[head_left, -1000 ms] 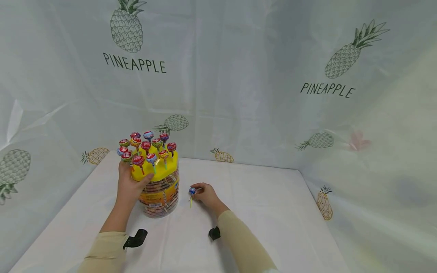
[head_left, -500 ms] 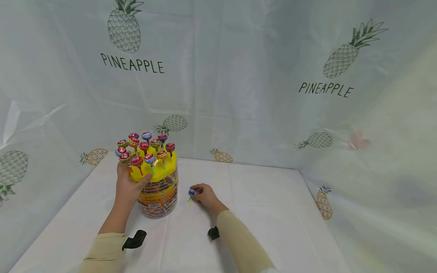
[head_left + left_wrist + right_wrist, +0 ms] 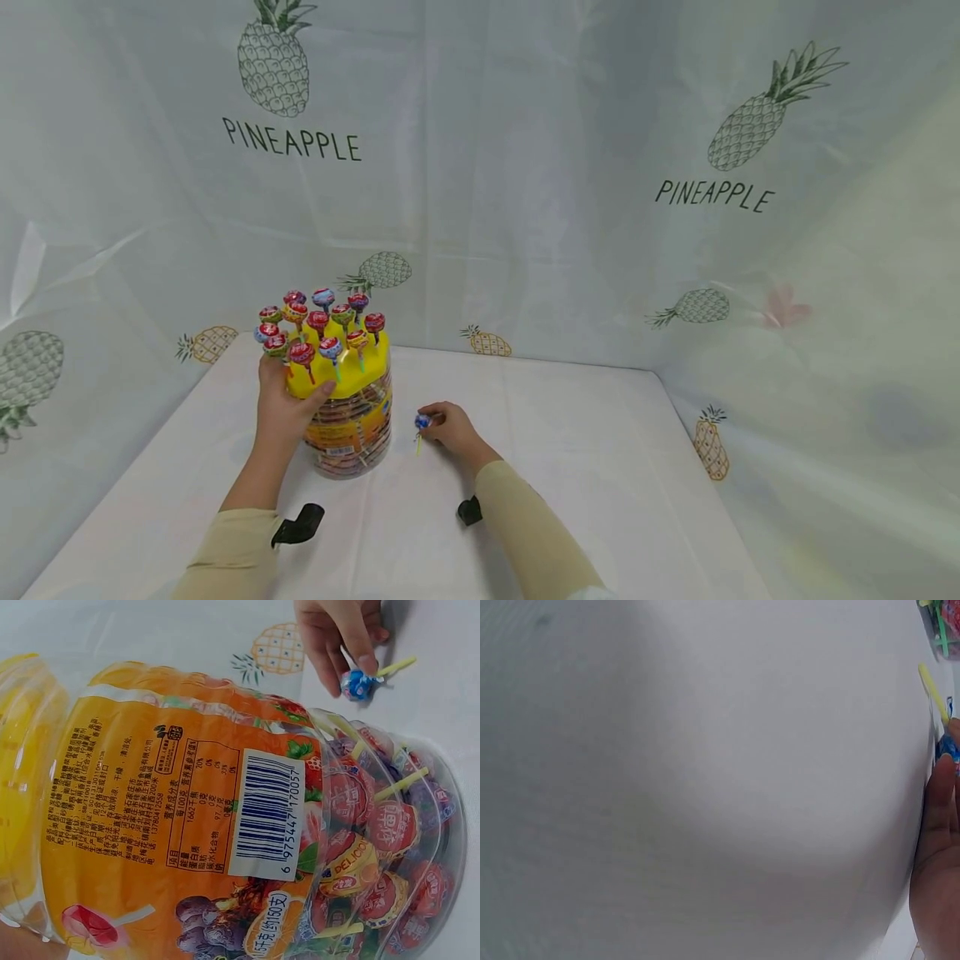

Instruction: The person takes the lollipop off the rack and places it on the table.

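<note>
A clear plastic jar (image 3: 348, 433) packed with wrapped lollipops stands on the left of the table. Its yellow lid (image 3: 358, 377) holds several upright lollipops (image 3: 302, 353) stuck in the top. My left hand (image 3: 282, 410) grips the lid's near left side, thumb on the front and fingers round the far side, mostly hidden. To the right of the jar, my right hand (image 3: 453, 432) pinches a blue-wrapped lollipop (image 3: 423, 421) by its head. The lollipop's yellow stick (image 3: 397, 666) shows bare in the left wrist view. In the right wrist view the lollipop (image 3: 946, 750) is partly cut off by the frame's edge.
A white cloth covers the table (image 3: 585, 467). Pale sheeting (image 3: 510, 167) printed with pineapples hangs behind and at both sides. Black wrist camera mounts (image 3: 298, 525) stick out from both sleeves. The jar's orange label (image 3: 187, 795) faces the left wrist camera.
</note>
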A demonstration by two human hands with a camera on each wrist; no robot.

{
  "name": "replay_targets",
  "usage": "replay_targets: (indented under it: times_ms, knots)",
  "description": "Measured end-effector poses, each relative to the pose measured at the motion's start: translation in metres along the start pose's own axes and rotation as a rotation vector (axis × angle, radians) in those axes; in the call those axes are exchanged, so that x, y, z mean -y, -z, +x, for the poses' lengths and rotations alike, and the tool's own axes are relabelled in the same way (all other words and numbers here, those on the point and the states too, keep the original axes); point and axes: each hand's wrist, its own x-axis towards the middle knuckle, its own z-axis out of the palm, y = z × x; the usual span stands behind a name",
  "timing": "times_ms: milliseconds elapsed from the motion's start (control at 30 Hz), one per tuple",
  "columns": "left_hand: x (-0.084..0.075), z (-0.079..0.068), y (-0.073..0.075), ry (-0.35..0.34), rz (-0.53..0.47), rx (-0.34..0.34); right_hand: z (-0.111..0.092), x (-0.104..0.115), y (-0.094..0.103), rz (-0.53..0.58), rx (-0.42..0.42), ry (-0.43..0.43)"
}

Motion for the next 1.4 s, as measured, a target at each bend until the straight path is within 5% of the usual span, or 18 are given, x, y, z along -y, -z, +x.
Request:
replay_targets:
  times_ms: [367, 733, 1400]
  knots:
    - [0.002, 0.000, 0.001, 0.011, 0.025, -0.011, 0.000, 0.022, 0.016, 0.071, -0.054, 0.012]
    - [0.003, -0.001, 0.003, -0.026, 0.033, -0.018, -0.010, 0.093, 0.041, 0.371, -0.084, 0.210]
    - [0.003, -0.002, 0.000, -0.014, 0.000, -0.013, -0.037, 0.179, 0.044, 0.558, 0.036, 0.595]
